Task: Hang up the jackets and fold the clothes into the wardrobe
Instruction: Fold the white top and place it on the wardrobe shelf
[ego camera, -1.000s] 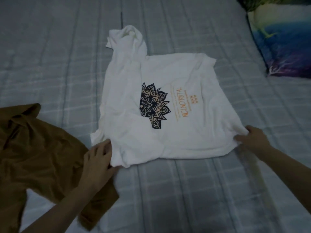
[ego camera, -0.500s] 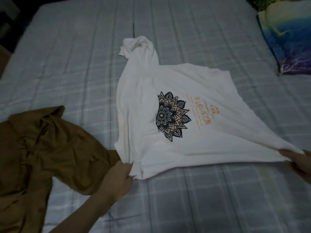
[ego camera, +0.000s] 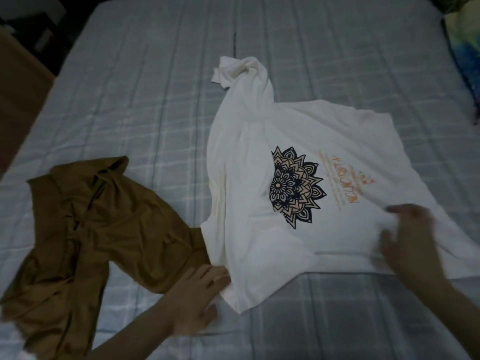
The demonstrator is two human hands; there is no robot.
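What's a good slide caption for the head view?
Two hands spread a white printed T-shirt on a plaid bed, brown shirt alongside.

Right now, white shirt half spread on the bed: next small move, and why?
Probably straighten the bunched sleeve at the far end. The white shirt lies mostly flat, print up, with the left hand at its near corner and the right hand on its near edge, but that sleeve is twisted and would likely fold in lumpy.

I'm looking at a home bedroom: a bed [ego camera: 155,87] under a grey checked sheet fills my view, a colourful pillow [ego camera: 465,55] at its far right corner.
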